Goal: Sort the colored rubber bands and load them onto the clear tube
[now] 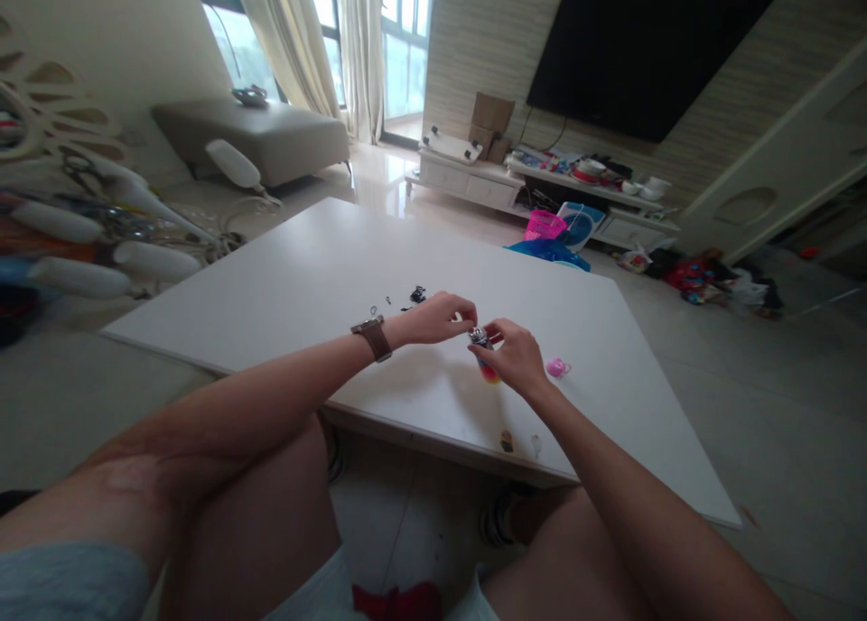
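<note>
Over the table point(298, 269), clamping a multicoloured cylinder point(488, 371), interior hidden, in the right hand point(517, 355), with the left hand point(451, 315) at its top, grip unclear. Pointing upward, leaning slightly left lengthwise.

We've got one small item point(489, 371): silvery top, multicoloured body, pink and yellow at base, in our right hand point(513, 350).

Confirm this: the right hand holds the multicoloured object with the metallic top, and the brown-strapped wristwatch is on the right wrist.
Wrong wrist: the head view shows the wristwatch on the left one. The right hand does hold the multicoloured object with the metallic top.
</note>
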Demonstrator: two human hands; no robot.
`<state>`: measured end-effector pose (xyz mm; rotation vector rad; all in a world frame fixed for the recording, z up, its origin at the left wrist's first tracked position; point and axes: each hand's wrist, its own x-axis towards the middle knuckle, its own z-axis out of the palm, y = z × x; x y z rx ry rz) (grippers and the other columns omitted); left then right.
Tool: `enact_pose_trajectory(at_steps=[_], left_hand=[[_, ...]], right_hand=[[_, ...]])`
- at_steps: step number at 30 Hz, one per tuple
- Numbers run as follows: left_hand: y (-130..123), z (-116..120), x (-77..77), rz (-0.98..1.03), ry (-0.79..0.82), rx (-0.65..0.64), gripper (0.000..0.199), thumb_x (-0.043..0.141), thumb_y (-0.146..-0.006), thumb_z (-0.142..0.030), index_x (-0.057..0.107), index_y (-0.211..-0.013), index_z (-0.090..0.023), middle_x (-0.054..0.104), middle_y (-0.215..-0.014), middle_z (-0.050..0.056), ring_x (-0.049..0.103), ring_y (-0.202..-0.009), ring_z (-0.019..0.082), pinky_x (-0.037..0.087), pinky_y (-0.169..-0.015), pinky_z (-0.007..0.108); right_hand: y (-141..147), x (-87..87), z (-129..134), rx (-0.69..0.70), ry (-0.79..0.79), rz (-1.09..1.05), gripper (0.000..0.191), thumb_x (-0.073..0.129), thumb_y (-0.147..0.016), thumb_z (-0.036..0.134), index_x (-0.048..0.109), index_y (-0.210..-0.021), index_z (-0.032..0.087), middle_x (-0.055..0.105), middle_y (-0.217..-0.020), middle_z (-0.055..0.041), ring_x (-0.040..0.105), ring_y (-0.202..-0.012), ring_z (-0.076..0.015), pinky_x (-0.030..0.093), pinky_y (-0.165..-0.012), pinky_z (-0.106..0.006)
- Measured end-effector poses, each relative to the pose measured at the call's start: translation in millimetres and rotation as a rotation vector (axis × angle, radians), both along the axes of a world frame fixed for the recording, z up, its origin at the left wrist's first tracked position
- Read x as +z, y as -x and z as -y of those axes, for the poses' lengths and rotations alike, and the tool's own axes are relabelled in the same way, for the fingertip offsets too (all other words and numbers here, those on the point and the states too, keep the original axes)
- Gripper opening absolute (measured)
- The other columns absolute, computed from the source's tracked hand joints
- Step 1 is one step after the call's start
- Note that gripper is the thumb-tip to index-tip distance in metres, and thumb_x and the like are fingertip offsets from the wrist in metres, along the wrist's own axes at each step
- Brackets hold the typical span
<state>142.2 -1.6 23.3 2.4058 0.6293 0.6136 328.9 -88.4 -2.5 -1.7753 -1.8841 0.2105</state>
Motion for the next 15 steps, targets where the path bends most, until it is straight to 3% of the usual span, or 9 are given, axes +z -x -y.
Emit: enact_pose_trajectory(at_steps=[6,11,15], left_hand=[[-0.8,9.6,-1.7,-0.156,0.236,-0.085,0.025,0.047,-0.096,-0.037,0.054,-0.112,-0.019,0.071,-0.097,0.004,0.063,-0.086,0.018,0.044,-0.078,0.028],[-6.4,12.5,-5.7,-0.14,0.393,-0.107,0.03,0.044,-0.095,-0.046,0.047,-0.109,-0.02,0.067,-0.096,0.003,0.059,-0.088,0.019,0.043,-0.081,0.031],[-6.9,9.9,-1.1,-0.135,0.393,-0.142,0.028,0.046,-0.096,-0.045,0.047,-0.108,-0.02,0.069,-0.098,0.004,0.061,-0.091,0.019,0.044,-0.083,0.031]], right_hand=[[2.0,-1.9,0.4,0.041,-0.092,0.091,0.021,0.075,-0.079,0.04,0.068,-0.088,0.022,0.073,-0.087,-0.0022,0.068,-0.078,-0.0201,0.044,-0.074,-0.032],[-2.8,-6.0,1.0,0.089,-0.182,0.158,0.025,0.067,-0.086,0.045,0.068,-0.085,0.02,0.072,-0.084,-0.0038,0.068,-0.079,-0.0213,0.041,-0.078,-0.034],[-3.8,-3.8,1.6,0.077,-0.171,0.067,0.029,0.068,-0.086,0.049,0.067,-0.084,0.02,0.073,-0.085,-0.0037,0.069,-0.076,-0.0208,0.044,-0.076,-0.034]])
